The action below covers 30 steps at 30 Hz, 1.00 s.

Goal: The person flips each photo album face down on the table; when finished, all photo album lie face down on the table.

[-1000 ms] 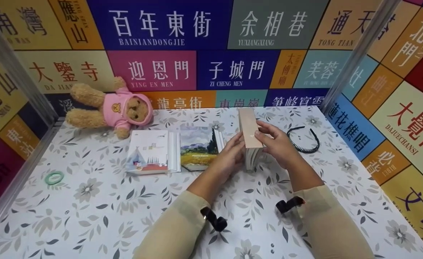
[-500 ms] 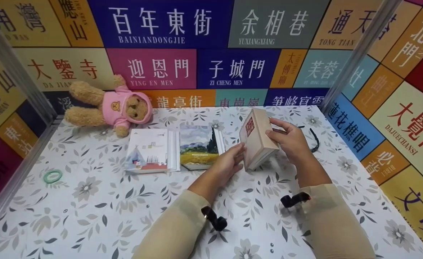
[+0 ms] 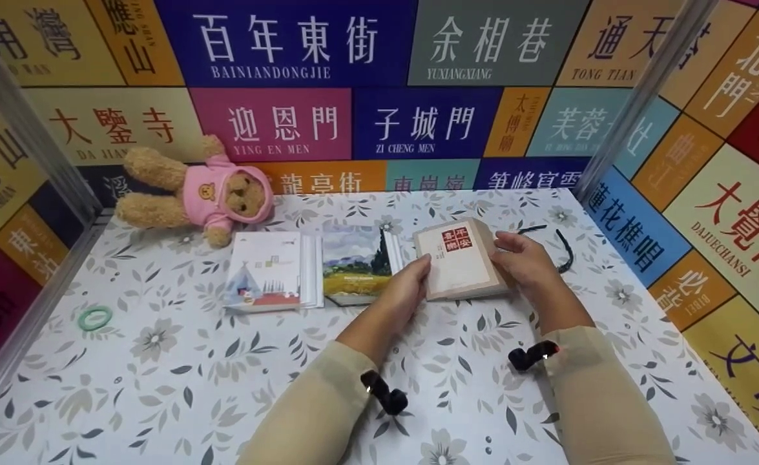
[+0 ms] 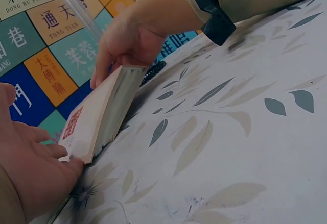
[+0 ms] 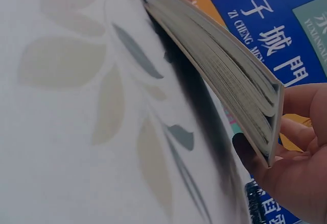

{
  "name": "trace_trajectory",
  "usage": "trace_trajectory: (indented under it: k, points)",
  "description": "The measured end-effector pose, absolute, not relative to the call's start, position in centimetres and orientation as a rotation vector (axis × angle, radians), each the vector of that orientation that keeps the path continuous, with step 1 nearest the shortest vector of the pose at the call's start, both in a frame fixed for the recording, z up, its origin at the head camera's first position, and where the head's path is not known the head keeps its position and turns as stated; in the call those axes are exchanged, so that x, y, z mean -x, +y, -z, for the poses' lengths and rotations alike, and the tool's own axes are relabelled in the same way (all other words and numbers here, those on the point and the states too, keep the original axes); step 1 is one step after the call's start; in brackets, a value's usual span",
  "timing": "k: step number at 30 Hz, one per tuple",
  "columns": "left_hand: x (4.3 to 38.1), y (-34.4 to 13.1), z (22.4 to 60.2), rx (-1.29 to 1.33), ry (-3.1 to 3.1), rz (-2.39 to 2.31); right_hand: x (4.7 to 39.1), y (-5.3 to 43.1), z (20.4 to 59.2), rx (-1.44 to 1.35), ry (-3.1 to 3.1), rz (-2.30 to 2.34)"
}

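Both hands at one book (image 3: 460, 258), located right of centre toward the far edge of the desk (image 3: 218, 400); cover up, red square print visible, spine side raised and opposite side lower, so the book sits tilted. Right hand (image 3: 534, 268): fingers bent round the spine side, opening about the book's thickness; a fingertip shows under the back cover in the right wrist view. Grip firm-looking, book held. Left hand (image 3: 404, 294): digits touch the cover at its lower left edge, only slightly bent; cannot tell whether they close round that edge. Just left of this hand, a landscape book (image 3: 356, 268), then a white book (image 3: 266, 271). Headband (image 3: 566, 252) beyond the right hand, near the desk's right edge. Bear (image 3: 224, 190) on its side by the far left corner; green ring (image 3: 95, 318) near the left edge.
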<state>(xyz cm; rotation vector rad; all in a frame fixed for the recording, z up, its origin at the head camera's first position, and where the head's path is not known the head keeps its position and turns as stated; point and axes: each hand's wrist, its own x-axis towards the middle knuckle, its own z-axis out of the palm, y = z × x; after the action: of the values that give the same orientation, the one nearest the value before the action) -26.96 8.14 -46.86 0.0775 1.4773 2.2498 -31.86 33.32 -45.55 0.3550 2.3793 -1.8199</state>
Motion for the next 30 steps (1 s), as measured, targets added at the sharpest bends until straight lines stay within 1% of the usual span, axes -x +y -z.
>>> trace_trajectory:
  k: [5, 12, 18, 23, 30]
  points:
    - [26.8, 7.7, 46.5, -0.016, 1.572, -2.196, 31.8, 33.2, 46.1, -0.361, 2.374, 1.801]
    - [26.8, 7.0, 46.0, 0.006, 1.626, -2.119, 31.6, 33.0, 46.0, -0.353, 2.390, 1.755]
    - [27.1, 6.6, 45.0, 0.036, 1.571, -2.205, 31.5, 32.4, 45.2, -0.323, 2.455, 1.739]
    - [27.8, 4.9, 43.5, -0.005, 1.635, -2.323, 31.0, 30.7, 43.7, -0.240, 2.523, 1.822]
    - [28.4, 1.7, 42.1, -0.094, 1.812, -2.344, 30.8, 26.8, 42.4, -0.068, 2.430, 2.037]
